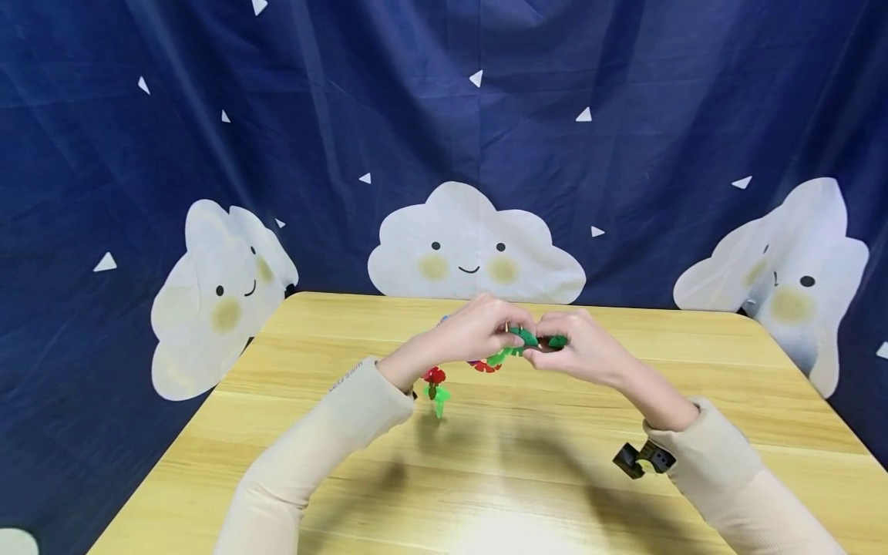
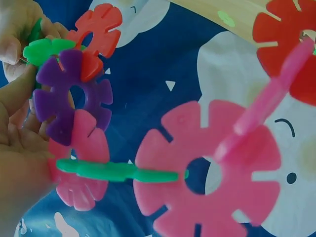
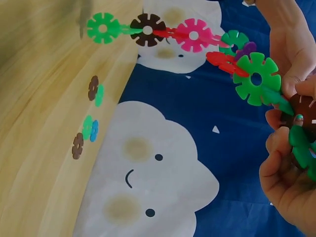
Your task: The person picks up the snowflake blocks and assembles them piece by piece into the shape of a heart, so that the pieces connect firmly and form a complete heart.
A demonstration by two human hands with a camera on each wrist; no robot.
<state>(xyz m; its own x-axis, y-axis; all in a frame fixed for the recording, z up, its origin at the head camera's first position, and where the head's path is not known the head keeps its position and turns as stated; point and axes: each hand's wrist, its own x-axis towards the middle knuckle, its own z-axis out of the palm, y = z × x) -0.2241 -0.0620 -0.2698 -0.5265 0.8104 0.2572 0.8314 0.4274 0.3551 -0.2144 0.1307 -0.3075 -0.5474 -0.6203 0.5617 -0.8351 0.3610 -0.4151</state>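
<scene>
Both hands meet above the table, working on a hanging chain of notched plastic snowflake discs. My left hand (image 1: 479,331) pinches the chain at a green disc (image 1: 523,336). Facing it, my right hand (image 1: 579,348) holds a brown disc (image 3: 306,106) with a dark green disc (image 3: 302,143) against it; fingers partly hide both. From the left hand trail bright green, red, purple (image 2: 59,84), pink (image 2: 158,148) and other discs. A bright green disc (image 3: 94,35) forms the chain's far end, beside a dark brown one (image 3: 137,30).
On the wooden table (image 1: 347,493) lie several loose-looking discs, brown (image 3: 77,146), green (image 3: 87,127) and blue (image 3: 94,131), mostly behind the left hand in the head view. A navy curtain (image 1: 333,116) with clouds hangs around the table's edges. Small black devices sit at the wrists.
</scene>
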